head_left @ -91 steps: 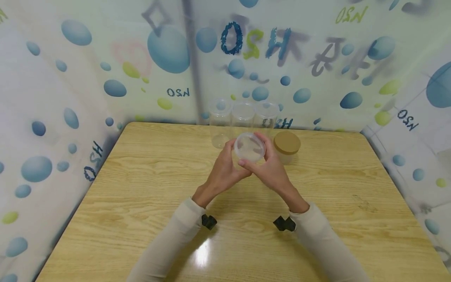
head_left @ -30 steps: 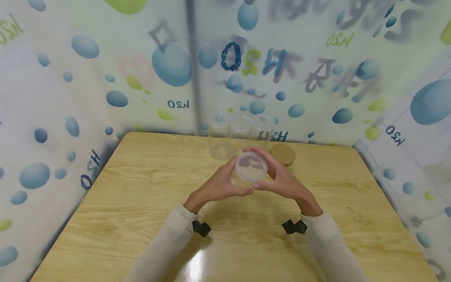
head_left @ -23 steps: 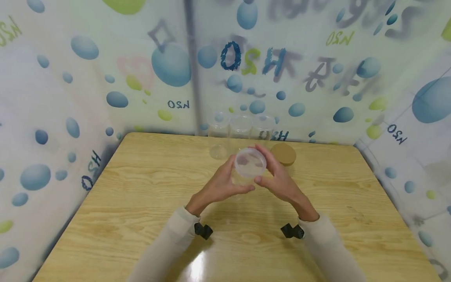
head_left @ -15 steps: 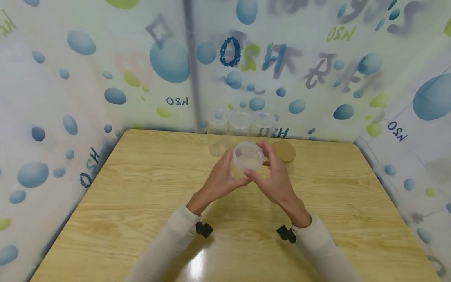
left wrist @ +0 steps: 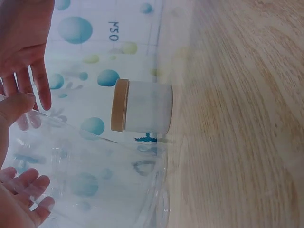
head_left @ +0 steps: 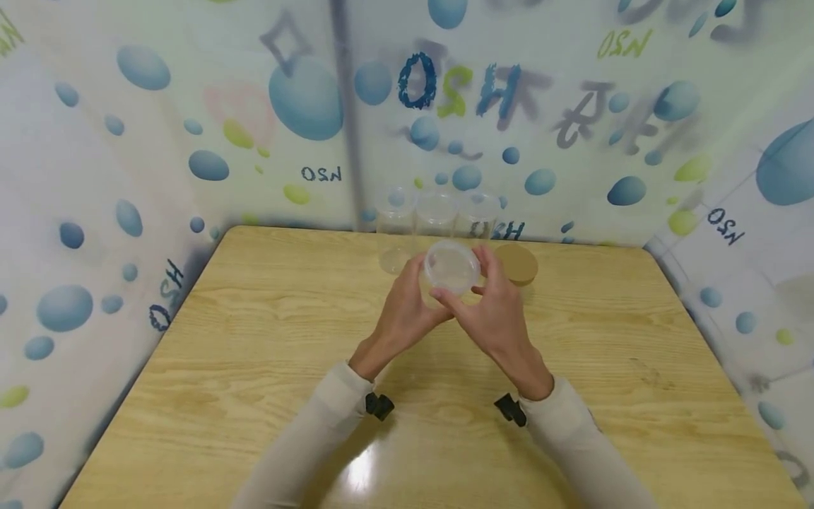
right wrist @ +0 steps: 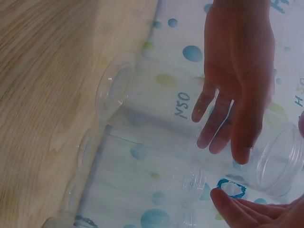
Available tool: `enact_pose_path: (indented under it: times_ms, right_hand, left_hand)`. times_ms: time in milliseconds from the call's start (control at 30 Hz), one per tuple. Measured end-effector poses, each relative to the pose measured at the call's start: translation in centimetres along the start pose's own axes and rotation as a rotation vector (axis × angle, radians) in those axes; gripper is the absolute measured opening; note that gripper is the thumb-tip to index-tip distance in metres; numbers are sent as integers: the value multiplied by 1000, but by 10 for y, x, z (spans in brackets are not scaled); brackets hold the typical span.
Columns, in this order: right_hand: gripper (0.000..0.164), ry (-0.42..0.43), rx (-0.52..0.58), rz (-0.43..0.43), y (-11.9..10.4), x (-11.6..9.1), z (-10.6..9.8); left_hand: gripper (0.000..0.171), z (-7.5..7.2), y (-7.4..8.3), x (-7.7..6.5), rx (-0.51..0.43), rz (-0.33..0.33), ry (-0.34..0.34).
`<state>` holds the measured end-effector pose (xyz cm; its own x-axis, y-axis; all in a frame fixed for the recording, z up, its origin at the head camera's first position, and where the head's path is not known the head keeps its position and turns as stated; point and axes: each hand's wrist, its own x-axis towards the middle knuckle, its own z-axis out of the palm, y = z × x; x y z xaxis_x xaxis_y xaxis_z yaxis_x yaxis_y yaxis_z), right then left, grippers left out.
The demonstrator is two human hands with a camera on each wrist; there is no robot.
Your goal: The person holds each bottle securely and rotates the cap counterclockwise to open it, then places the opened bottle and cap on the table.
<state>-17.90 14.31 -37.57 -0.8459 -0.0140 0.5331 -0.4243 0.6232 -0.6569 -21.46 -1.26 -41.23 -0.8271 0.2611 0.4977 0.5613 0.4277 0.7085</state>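
A tall clear plastic jar point(left wrist: 90, 161) stands upright between my hands, its base close over the table. On top is a round translucent lid point(head_left: 452, 268). My left hand point(head_left: 407, 311) is wrapped round the jar's body on its left side. At the lid's rim, my right hand point(head_left: 497, 311) grips from the right, thumb at the near edge and fingertips at the far right. Through the clear wall in the left wrist view, several left fingertips point(left wrist: 35, 183) show behind the jar. The threaded neck point(right wrist: 280, 159) appears in the right wrist view.
Three clear jars point(head_left: 396, 219) with clear tops stand in a row by the back wall. Right of them is a squat translucent jar with a tan lid point(head_left: 516, 264). The wooden table point(head_left: 267, 339) meets patterned walls at its back and sides.
My right hand has turned inward round the lid, its thumb moving left along the near rim after loosening about a second ago. The left hand keeps its hold. The head view has tilted down slightly.
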Motion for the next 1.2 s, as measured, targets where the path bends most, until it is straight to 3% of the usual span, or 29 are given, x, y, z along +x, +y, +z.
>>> enact_pose_path:
  times_ms: [367, 733, 933, 1200]
  right_hand:
    - [80, -33, 24, 17, 1, 3, -1]
    - [75, -69, 27, -6, 3, 4, -2]
    - [75, -82, 37, -7, 2, 4, -4]
    - [74, -143, 144, 53, 4, 5, -7]
  left_hand:
    - [89, 1, 0, 0, -2, 21, -30]
    - [90, 1, -2, -3, -35, -24, -57]
    - [89, -1, -3, -4, -104, -48, -109]
    - [90, -9, -5, -2, -188, -83, -224]
